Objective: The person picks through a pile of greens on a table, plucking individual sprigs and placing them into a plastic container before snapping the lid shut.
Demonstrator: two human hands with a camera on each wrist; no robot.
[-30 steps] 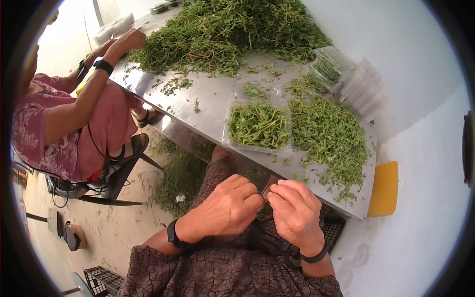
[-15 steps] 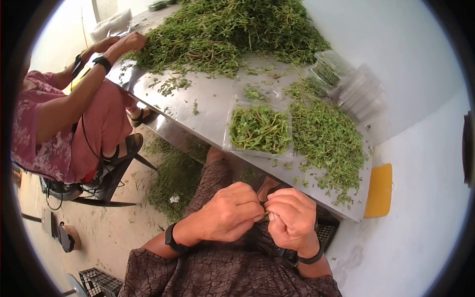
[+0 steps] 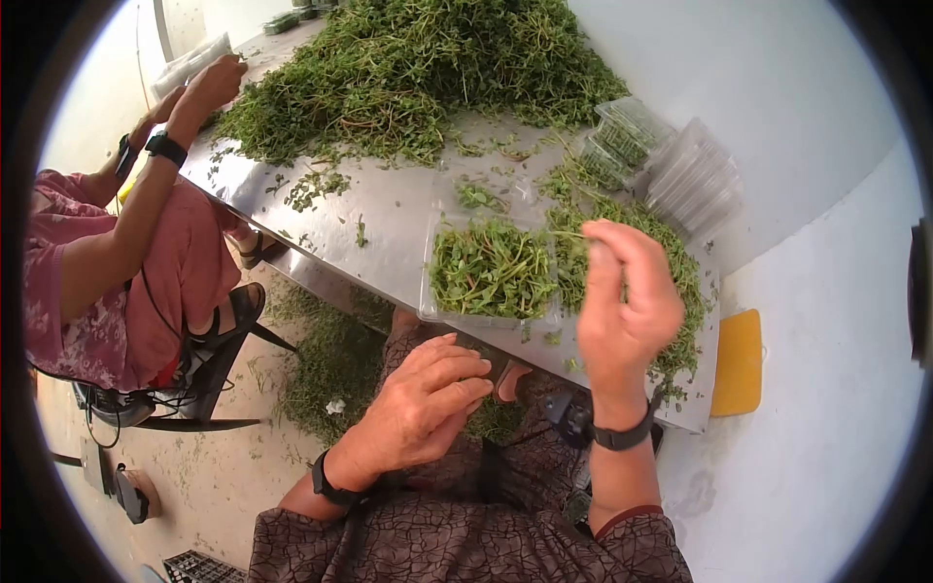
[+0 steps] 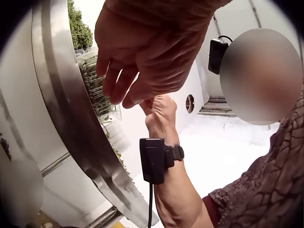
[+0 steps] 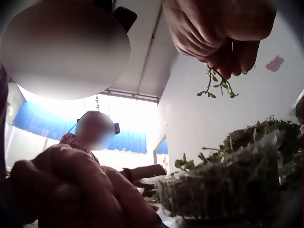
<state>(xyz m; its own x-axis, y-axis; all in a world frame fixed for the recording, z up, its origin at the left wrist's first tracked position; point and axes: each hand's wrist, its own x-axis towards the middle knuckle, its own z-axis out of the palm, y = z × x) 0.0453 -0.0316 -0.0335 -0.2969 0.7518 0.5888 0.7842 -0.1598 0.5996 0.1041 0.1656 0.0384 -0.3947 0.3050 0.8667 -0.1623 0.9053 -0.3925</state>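
Over the right edge of the clear plastic tray, my right hand pinches a small leafy green sprig, which hangs below the fingertips in the right wrist view. Cut greens fill the tray. My left hand hovers in front of the table edge, above my lap. Its fingers are loosely bent in the left wrist view, with nothing visible between them. Beneath my right hand spreads a loose heap of picked greens, partly hidden by it.
A large mound of greens covers the back of the metal table. Stacked clear containers stand at the right by the wall. A yellow board leans there. Another person sits at the left, working at the mound.
My hands were together over my lap; now they are apart. The right hand has risen forward to the tray with the sprig, while the left has shifted slightly left.
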